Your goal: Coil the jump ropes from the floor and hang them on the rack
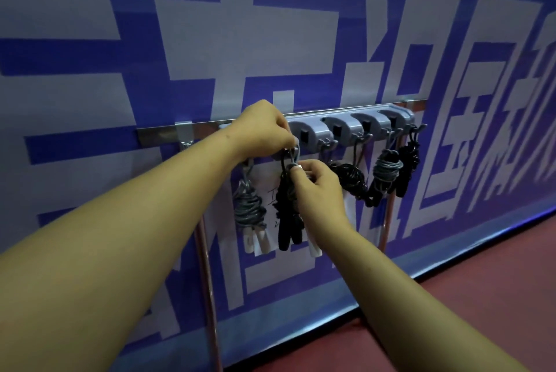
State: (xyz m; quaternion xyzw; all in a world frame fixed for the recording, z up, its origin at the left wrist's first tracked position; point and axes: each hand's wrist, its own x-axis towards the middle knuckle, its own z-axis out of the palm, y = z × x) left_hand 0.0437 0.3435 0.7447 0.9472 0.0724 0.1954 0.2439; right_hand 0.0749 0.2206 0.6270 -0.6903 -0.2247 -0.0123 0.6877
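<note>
Left hand pinched the grey jump rope loop at a rack hook. Right hand gripped its coil just below, beside 1 hanging black rope.

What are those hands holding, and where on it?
The left hand and right hand both pinch a coiled jump rope by its gray top loop at the rack.

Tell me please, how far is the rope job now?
Done: a grey coil at the left and three coils at the right hang on the rack. In hand: left hand and right hand pinch a rope loop just below it. Left: seating that loop; the floor in view shows no ropes.
</note>
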